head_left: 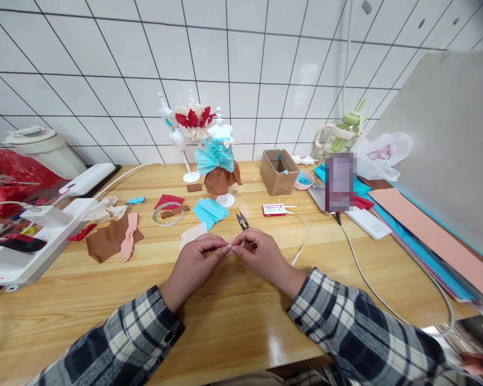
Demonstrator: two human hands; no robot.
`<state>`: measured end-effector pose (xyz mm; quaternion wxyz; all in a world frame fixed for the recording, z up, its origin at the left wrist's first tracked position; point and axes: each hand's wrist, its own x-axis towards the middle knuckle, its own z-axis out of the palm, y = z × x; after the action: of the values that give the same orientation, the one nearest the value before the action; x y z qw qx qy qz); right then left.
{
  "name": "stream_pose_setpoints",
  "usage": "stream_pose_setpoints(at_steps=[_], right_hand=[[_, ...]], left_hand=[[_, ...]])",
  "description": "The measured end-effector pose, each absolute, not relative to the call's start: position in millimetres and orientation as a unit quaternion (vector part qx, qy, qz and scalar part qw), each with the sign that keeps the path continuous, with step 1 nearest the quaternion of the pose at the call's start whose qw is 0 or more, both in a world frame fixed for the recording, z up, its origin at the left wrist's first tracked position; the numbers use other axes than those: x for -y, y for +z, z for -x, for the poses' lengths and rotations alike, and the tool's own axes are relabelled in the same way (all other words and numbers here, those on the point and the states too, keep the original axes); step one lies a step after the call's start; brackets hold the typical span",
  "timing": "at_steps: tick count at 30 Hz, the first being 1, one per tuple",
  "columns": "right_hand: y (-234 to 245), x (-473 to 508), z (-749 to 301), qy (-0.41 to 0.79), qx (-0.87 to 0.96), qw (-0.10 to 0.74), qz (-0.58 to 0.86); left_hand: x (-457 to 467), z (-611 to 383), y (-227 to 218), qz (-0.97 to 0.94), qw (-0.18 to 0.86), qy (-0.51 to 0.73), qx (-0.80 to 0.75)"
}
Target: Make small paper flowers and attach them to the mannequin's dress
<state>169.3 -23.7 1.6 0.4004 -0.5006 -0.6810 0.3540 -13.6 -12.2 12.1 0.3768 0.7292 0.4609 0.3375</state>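
My left hand [201, 264] and my right hand [262, 254] meet above the middle of the table, each closed in a pinch. Between their fingertips is a small pale piece [229, 249], mostly hidden by the fingers. Just beyond my right hand lie thread snips [242, 220], partly covered by it. A cream paper piece [192, 234] lies past my left hand, with folded turquoise crepe paper [210, 212] behind it. Farther back stands a small white dress form [220, 130] in a turquoise and brown paper dress.
A cardboard box [277, 179], a small red and white box [274, 209] and a phone [340, 182] stand or lie to the right. On the left are a power strip [50, 236], brown paper [104, 239] and a tape roll [156, 217]. A cable [364, 273] crosses the right side.
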Motion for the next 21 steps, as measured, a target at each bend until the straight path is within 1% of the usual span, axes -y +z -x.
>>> stream_pose_setpoints(at_steps=[7, 21], right_hand=[[0.6, 24.8, -168.4, 0.399, 0.641, 0.42, 0.504], [4.2, 27.0, -165.7, 0.411, 0.646, 0.39, 0.511]], left_hand=[[12.9, 13.6, 12.6, -0.717, 0.391, 0.341, -0.466], [15.8, 10.1, 15.3, -0.66, 0.43, 0.344, -0.511]])
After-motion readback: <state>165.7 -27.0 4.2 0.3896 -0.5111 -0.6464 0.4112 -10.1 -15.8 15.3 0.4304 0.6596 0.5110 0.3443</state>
